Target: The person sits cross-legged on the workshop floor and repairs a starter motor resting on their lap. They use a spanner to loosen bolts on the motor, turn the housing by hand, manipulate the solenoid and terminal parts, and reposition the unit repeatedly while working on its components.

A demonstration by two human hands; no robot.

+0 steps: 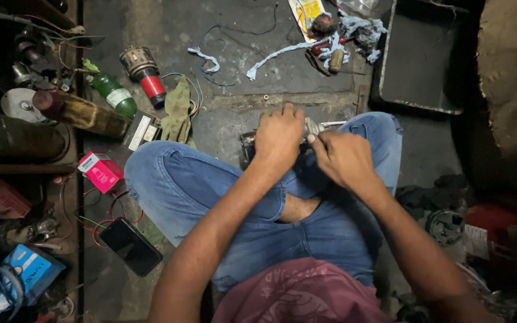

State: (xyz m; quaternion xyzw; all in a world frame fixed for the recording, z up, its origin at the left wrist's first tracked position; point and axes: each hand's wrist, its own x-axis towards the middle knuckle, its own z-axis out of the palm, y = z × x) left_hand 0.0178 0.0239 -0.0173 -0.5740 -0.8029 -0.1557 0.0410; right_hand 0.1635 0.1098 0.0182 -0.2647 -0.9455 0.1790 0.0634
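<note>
Left hand: the left hand (278, 139) is clamped palm-down over a small metal part (312, 127), gripping it above the crossed legs.
Right hand: the right hand (345, 159) sits at 3 o'clock of the left, just beside it, fingers (320, 139) pinched at the part's bright end; what they pinch is too small to tell.
Metal part: mostly hidden under the left hand; a grey body shows at its 9 o'clock and a shiny tip at 3 o'clock, resting between the knees on the concrete floor (169, 24).
Legs: blue jeans (186, 185), crossed, directly below both hands.
Phone: a dark phone (130, 246) lies at 7 o'clock of the hands, beside the left knee, near red wires.
Pink box: a small pink box (100, 171) at 9 o'clock, well apart.
Green bottle: a green bottle (115, 94) at 10 o'clock, near a red-capped cylinder (145, 70).
Rags: pale blue rag strips (336, 42) at 12 o'clock.
Tray: a dark tray (421, 54) at 1 o'clock, well apart.
</note>
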